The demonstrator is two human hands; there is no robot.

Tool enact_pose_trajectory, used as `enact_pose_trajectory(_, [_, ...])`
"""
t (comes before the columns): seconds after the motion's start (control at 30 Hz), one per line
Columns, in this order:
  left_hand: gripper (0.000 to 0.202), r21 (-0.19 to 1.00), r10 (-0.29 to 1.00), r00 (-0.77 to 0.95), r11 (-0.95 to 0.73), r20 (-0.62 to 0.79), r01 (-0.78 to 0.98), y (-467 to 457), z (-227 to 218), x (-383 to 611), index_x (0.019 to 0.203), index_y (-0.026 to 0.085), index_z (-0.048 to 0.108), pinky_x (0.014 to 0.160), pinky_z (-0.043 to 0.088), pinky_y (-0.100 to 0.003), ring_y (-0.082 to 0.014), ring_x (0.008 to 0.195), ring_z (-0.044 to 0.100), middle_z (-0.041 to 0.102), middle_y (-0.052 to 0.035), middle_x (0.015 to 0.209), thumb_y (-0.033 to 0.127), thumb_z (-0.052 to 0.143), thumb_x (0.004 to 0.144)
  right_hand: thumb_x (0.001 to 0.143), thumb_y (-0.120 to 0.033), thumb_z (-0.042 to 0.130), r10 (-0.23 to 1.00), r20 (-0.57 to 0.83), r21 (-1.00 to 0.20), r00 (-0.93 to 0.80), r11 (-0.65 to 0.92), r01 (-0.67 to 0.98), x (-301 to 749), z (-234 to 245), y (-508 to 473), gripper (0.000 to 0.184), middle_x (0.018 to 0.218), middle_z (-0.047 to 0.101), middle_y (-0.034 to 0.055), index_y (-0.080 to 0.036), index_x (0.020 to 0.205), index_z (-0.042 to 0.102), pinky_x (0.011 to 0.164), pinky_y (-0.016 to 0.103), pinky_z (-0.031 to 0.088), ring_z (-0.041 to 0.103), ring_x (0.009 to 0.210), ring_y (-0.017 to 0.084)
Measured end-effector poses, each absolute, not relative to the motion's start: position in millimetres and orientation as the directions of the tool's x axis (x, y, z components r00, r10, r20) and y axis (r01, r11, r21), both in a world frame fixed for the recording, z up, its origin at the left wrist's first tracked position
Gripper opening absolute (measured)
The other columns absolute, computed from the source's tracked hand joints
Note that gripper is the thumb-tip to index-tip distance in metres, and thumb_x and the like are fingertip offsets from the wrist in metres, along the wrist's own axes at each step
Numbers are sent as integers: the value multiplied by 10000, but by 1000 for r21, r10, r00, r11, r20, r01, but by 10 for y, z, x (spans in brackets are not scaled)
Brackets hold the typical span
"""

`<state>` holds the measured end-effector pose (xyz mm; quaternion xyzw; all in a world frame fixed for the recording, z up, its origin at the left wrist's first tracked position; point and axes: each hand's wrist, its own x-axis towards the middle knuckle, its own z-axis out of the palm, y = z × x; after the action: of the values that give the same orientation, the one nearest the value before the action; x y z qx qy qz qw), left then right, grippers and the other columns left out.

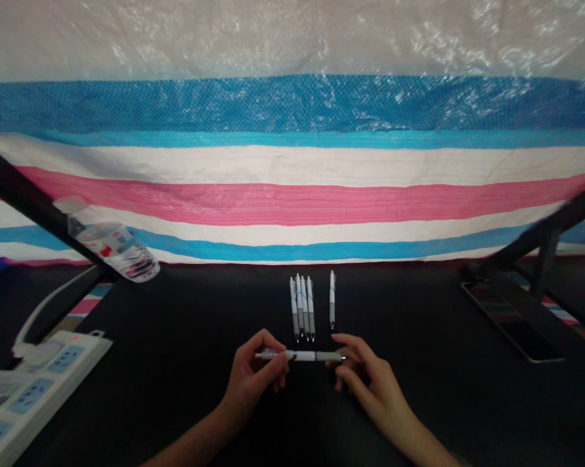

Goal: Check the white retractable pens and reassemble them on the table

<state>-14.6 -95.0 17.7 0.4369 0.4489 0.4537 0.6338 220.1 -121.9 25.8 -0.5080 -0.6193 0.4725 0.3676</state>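
Observation:
A white pen with a grey grip (305, 356) is held level above the black tabletop, its metal tip pointing right. My left hand (256, 366) is closed on its clip end, pinching it between thumb and fingers. Around the tip end is my right hand (365, 376), its thumb and index finger apart; whether a finger behind the pen touches it, I cannot tell. Just beyond my hands, several matching pens (302, 308) lie side by side, tips toward me. One more such pen (332, 299) lies by itself to their right.
A white power strip (54, 383) with a plugged-in cable sits at the left. Behind it, a clear plastic cup (127, 253) tilts by a dark slanted bar (34, 201). A phone (511, 321) lies on the right. A striped plastic sheet (292, 204) hangs across the back.

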Motion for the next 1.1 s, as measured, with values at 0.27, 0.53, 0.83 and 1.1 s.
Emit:
enact_pose_trajectory(0.27, [317, 954, 964, 195, 220, -181, -201, -944, 164, -147, 793, 162, 592, 399, 391, -171, -87, 439, 537, 618, 31, 578, 411, 787, 772, 1023, -469, 411, 959, -21, -940, -282, 77, 332, 2219, 295, -1228, 351, 788, 669, 33, -198, 966, 626, 625, 258, 465, 630, 663, 149])
enact_pose_trajectory(0.53, [318, 954, 957, 227, 226, -180, -196, -940, 189, -144, 807, 164, 604, 404, 392, -181, -91, 446, 533, 623, 21, 599, 422, 787, 771, 1030, -484, 374, 957, -31, -904, -288, 96, 417, 2219, 310, -1232, 444, 690, 594, 11, -197, 771, 590, 605, 248, 422, 580, 636, 145])
enact_pose_trajectory(0.83, [260, 966, 967, 230, 155, -106, -207, -912, 214, -92, 854, 164, 656, 501, 431, -210, -102, 530, 528, 607, 14, 659, 381, 784, 788, 1017, -526, 385, 947, -111, -931, -301, 7, 365, 2169, 278, -1241, 468, 646, 547, -12, -189, 752, 574, 523, 218, 374, 523, 552, 118])
enact_pose_trajectory(1.1, [221, 961, 969, 248, 83, -16, -263, -863, 168, -95, 1020, 174, 704, 863, 507, -348, -234, 912, 674, 731, -85, 927, 348, 688, 884, 1031, -450, 373, 905, -91, -898, -416, 106, 428, 2036, 301, -1275, 406, 702, 605, -4, -195, 809, 597, 599, 231, 397, 571, 626, 135])
